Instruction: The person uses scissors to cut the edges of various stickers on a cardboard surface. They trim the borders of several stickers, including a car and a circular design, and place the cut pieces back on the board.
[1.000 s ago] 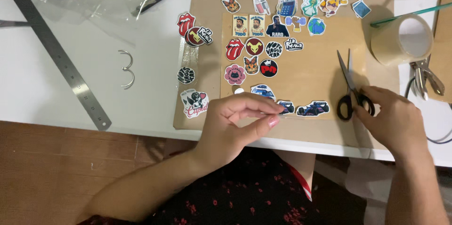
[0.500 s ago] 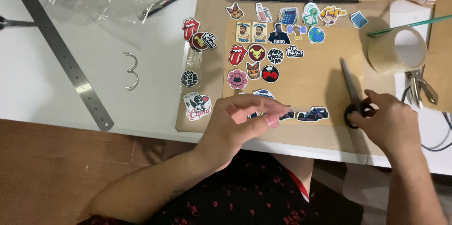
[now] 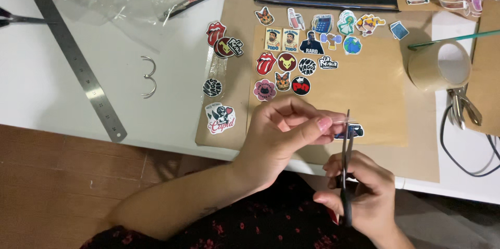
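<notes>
Grip: left hand (image 3: 284,129) pinches a small sticker (image 3: 348,122) at lower centre of the frame; right hand (image 3: 359,197) is clamped on scissors (image 3: 346,171), blades upright beside it. Best cut slowly, fingertips (image 3: 324,124) clear, above the brown board (image 3: 375,87).

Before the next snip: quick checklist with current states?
1. Left hand pinches a small clear-edged piece: ok.
2. Right hand grips the scissors: ok.
3. Blade tips meet the piece: ok.
4. Blades open or shut: cannot tell.
5. Left fingertips clear of the blades: not ok, they sit right beside them.
6. Loose stickers on the brown board lie beyond the cut: ok.
</notes>
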